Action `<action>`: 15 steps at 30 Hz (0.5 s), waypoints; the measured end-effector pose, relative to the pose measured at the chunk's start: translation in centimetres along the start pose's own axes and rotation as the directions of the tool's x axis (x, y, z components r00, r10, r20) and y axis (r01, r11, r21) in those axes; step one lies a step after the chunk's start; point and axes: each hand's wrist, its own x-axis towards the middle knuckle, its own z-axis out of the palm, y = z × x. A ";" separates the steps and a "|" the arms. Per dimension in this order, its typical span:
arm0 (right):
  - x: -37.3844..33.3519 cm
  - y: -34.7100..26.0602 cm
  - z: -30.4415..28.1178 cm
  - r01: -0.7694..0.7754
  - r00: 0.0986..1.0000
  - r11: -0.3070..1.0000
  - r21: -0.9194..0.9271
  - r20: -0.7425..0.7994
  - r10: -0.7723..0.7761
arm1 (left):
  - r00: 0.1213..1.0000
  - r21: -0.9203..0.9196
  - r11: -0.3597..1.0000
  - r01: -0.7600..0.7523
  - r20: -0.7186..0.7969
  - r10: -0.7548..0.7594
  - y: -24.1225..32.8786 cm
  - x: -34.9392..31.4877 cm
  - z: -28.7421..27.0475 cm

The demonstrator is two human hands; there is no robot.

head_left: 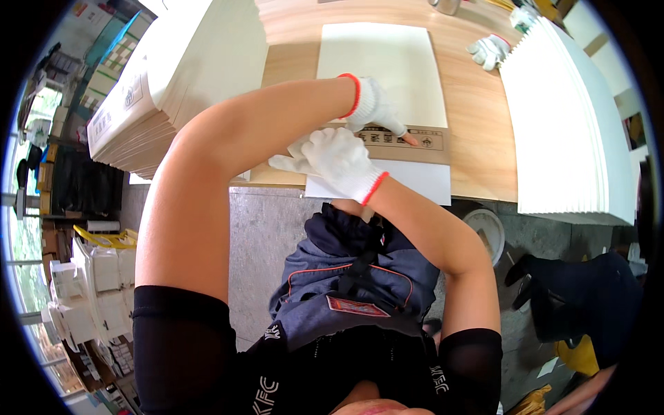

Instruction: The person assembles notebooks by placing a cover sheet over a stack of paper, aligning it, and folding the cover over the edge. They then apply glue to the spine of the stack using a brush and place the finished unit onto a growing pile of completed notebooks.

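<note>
A cream paper pad (380,55) lies on the wooden table in front of me, with a brown printed strip (434,140) across its near end. White paper (422,181) shows below the strip and juts past the table edge. My left hand (373,109), in a white glove with a red cuff, reaches across and rests on the strip. One bare fingertip stretches to the right along it. Nearer and further left, my gloved right hand (335,160) bends over the strip's left part, thumb pointing left. Its curled fingers are mostly hidden beneath it.
A tall stack of pads (176,90) stands at the left of the table (477,159). Another stack of white pads (564,131) stands at the right, beside a loose white glove (489,52). A round white bucket (486,232) and another person's dark clothing (581,297) are at the lower right.
</note>
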 end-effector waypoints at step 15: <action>-21.5 15.8 -5.5 -0.388 0.907 0.744 -0.544 -0.085 0.412 | 0.790 -0.111 0.924 0.365 -0.488 -0.370 10.1 -2.7 2.8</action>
